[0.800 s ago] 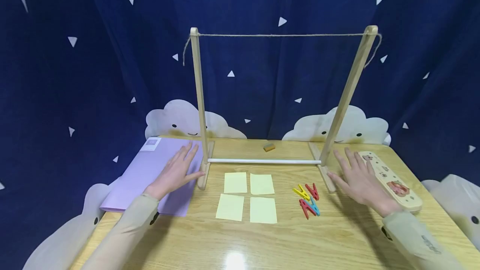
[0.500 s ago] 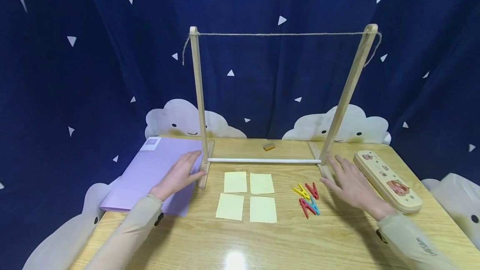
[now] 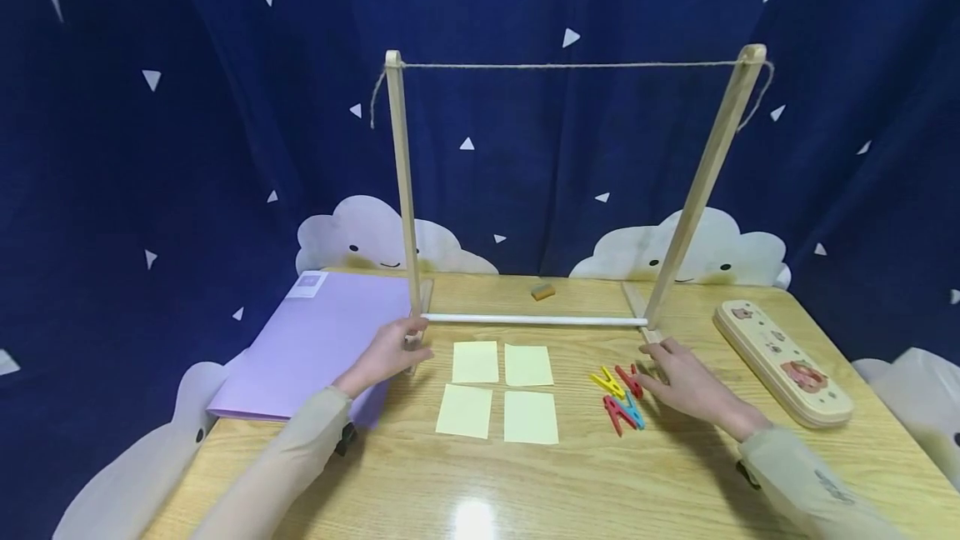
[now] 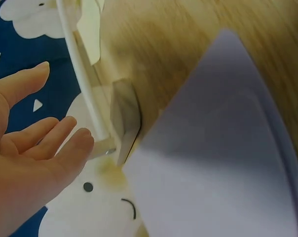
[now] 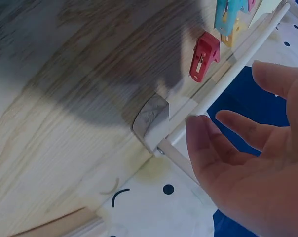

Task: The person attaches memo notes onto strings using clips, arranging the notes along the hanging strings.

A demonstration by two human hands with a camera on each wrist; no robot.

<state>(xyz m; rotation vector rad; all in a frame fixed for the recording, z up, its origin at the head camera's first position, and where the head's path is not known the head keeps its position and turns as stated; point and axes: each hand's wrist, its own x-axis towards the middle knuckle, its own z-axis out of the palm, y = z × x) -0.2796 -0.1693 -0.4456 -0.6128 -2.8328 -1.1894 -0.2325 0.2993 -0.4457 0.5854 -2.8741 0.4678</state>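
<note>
Head view: wooden frame (image 3: 406, 190) is being touched at both feet near the table's (image 3: 600, 482) far edge, left hand (image 3: 387, 352) and right hand (image 3: 686, 386) well apart, fingers relaxed. Left wrist view: fingers (image 4: 65, 148) are being held straight beside the white rod (image 4: 82, 84). Right wrist view: fingers (image 5: 213, 148) are being held loosely spread beside the rod, gripping nothing.

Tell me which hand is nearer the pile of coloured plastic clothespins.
Right. The right hand lies just beside the coloured plastic clothespins, fingertips almost at them; the left hand is across the yellow paper squares, at the wooden frame's left foot.
</note>
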